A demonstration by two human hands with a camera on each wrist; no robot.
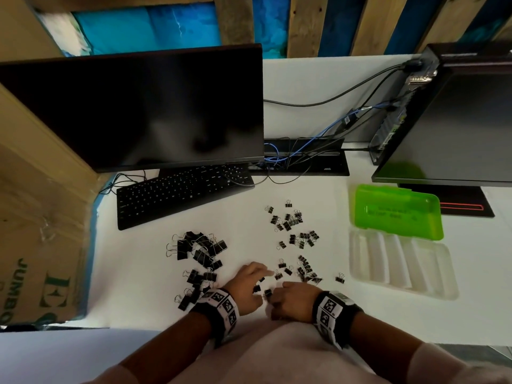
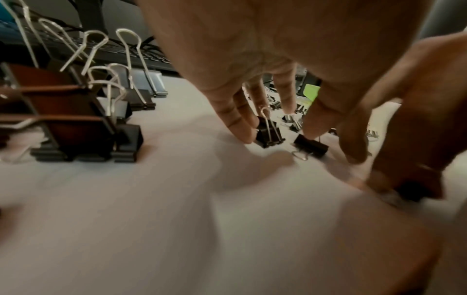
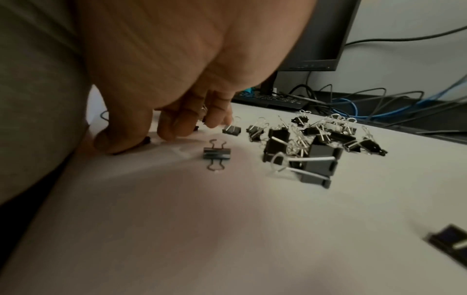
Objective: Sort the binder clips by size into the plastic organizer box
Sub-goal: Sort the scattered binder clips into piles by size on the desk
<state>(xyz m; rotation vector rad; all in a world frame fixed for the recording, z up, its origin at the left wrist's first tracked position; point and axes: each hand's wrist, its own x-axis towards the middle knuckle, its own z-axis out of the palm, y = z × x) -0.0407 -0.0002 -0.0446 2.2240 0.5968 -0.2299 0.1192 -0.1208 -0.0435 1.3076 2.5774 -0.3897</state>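
Has organizer box [image 1: 401,284] open at right, well apart from both hands, green lid [image 1: 399,212] folded back, compartments bare: likely awaiting heaps pre-sorted by size. Groups large clips [image 1: 199,250] at left, small clips [image 1: 304,270] at centre and right. Spreads left hand [image 1: 245,286] grip, fingers straight down beside loose small ones. Curls right hand [image 1: 291,300] grip, pinching a single small clip [image 1: 267,292]. Works on white tabletop [image 1: 138,273], before dark monitor [image 1: 138,112] and keyboard [image 1: 182,192], wooden slats behind.

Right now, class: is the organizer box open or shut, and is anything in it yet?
Open: the green lid lies flipped back behind the clear tray. Its compartments look empty; no clips show inside.
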